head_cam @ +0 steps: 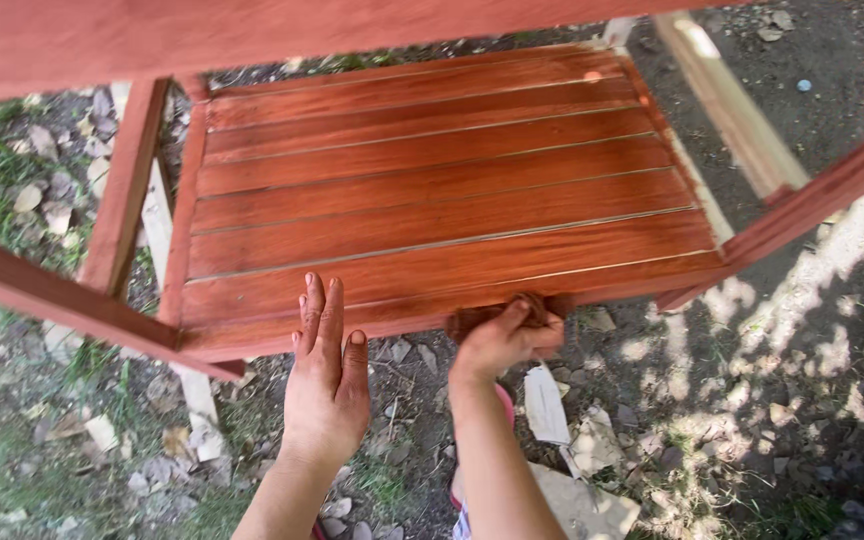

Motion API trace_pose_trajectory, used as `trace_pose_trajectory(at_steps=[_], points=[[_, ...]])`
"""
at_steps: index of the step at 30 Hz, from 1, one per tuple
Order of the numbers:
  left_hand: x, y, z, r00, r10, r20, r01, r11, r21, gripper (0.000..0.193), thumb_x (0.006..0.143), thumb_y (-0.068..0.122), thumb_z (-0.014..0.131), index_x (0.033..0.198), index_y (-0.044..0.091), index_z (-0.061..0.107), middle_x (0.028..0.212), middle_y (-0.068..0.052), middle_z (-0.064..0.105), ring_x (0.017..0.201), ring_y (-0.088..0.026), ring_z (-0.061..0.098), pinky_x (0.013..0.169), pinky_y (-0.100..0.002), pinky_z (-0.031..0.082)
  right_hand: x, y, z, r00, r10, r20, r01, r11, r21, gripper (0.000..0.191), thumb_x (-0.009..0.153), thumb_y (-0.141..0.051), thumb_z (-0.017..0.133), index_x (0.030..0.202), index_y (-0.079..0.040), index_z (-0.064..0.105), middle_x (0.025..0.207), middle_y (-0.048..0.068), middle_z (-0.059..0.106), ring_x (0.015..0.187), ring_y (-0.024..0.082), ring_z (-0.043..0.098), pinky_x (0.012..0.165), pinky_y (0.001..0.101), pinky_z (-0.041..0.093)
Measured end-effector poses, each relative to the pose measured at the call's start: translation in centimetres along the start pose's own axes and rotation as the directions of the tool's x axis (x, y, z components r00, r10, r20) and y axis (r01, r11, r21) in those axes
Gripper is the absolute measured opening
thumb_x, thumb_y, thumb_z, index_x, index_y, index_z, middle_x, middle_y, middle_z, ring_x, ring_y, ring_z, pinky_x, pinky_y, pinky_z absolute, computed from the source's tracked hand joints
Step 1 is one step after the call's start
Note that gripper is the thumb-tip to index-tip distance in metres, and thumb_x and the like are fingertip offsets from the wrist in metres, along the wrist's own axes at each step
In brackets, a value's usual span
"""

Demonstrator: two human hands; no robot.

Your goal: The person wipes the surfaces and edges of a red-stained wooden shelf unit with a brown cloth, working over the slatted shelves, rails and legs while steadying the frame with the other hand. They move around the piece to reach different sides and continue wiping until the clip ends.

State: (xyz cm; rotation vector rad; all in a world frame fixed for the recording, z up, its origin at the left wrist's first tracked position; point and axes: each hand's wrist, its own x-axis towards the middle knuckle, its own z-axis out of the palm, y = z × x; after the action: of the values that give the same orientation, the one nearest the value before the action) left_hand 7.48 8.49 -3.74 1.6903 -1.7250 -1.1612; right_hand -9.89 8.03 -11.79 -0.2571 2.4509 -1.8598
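Left hand [325, 385] flat, fingers open, steadies slatted shelf [432, 190] front edge at 6 o'clock. Right hand [505, 340] fingers grip brown rag [537, 304], pressed to the edge at 5 o'clock.

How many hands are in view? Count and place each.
2. The left hand lies flat on the front edge of the shelf; the right hand grips a brown cloth against that edge. None seems hidden.

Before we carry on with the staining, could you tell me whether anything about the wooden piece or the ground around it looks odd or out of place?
Nothing looks damaged. The slatted shelf is evenly red-brown, while one rail at upper right remains pale and unstained. The right hand presses a stained rag on the front edge; the left hand rests flat beside it.
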Motion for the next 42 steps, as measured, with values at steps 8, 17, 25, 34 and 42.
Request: trace_pose_trajectory(at_steps=[8, 17, 25, 34, 42], points=[[-5.3, -11.3, -11.1, 0.992, -0.035, -0.125, 0.061, 0.975, 0.216, 0.057, 0.098, 0.02, 0.048, 0.154, 0.015, 0.041, 0.169, -0.018, 0.017, 0.154, -0.043, 0.013, 0.118, -0.063, 0.012, -21.1, -4.3, 5.1, 0.995, -0.042, 0.089, 0.041, 0.999, 0.008, 0.036, 0.104, -0.031, 0.058, 0.116, -0.003, 0.039, 0.121, 0.019, 0.042, 0.119, 0.031, 0.037, 0.111, 0.0499, 0.029], [-11.2, -20.0, -21.0, 0.952, -0.171, -0.253, 0.205, 0.972, 0.113, 0.054, 0.1, 0.018, 0.046, 0.153, 0.01, 0.043, 0.169, -0.021, 0.017, 0.155, -0.044, 0.012, 0.119, -0.06, 0.011, -39.5, -10.8, 8.3, 0.938, 0.216, 0.272, -0.166, 0.967, -0.193, 0.042, 0.099, -0.024, 0.061, 0.122, -0.001, 0.036, 0.123, 0.026, 0.033, 0.112, 0.036, 0.039, 0.099, 0.0513, 0.038], [-11.5, -21.4, -23.8, 0.849, -0.175, -0.499, 0.194, 0.981, -0.014, 0.05, 0.103, 0.013, 0.044, 0.153, 0.004, 0.045, 0.17, -0.024, 0.021, 0.158, -0.045, 0.013, 0.125, -0.052, 0.016, -42.4, -9.5, 6.2, 0.648, 0.007, 0.762, -0.008, 1.0, -0.002, 0.034, 0.097, -0.01, 0.056, 0.124, 0.001, 0.038, 0.125, 0.023, 0.038, 0.111, 0.036, 0.05, 0.099, 0.0447, 0.041], [-8.4, -18.7, -20.6, 0.858, -0.176, -0.483, 0.174, 0.983, -0.05, 0.054, 0.101, 0.012, 0.047, 0.154, 0.005, 0.043, 0.169, -0.024, 0.017, 0.157, -0.044, 0.01, 0.124, -0.055, 0.013, -26.2, -6.4, 1.1, -0.277, -0.523, 0.806, 0.885, 0.188, 0.426, 0.049, 0.07, -0.029, 0.085, 0.114, -0.027, 0.064, 0.126, 0.014, 0.05, 0.11, 0.041, 0.056, 0.087, 0.052, 0.057], [-9.2, -20.6, -18.4, 0.914, -0.21, -0.346, 0.219, 0.976, -0.013, 0.057, 0.096, 0.013, 0.05, 0.153, 0.006, 0.043, 0.168, -0.022, 0.02, 0.155, -0.044, 0.015, 0.12, -0.057, 0.012, -25.7, -3.7, 7.2, -0.74, -0.501, 0.448, 0.592, -0.169, 0.788, 0.033, 0.079, -0.02, 0.069, 0.11, -0.014, 0.078, 0.113, 0.003, 0.068, 0.104, 0.032, 0.058, 0.085, 0.0436, 0.058]])
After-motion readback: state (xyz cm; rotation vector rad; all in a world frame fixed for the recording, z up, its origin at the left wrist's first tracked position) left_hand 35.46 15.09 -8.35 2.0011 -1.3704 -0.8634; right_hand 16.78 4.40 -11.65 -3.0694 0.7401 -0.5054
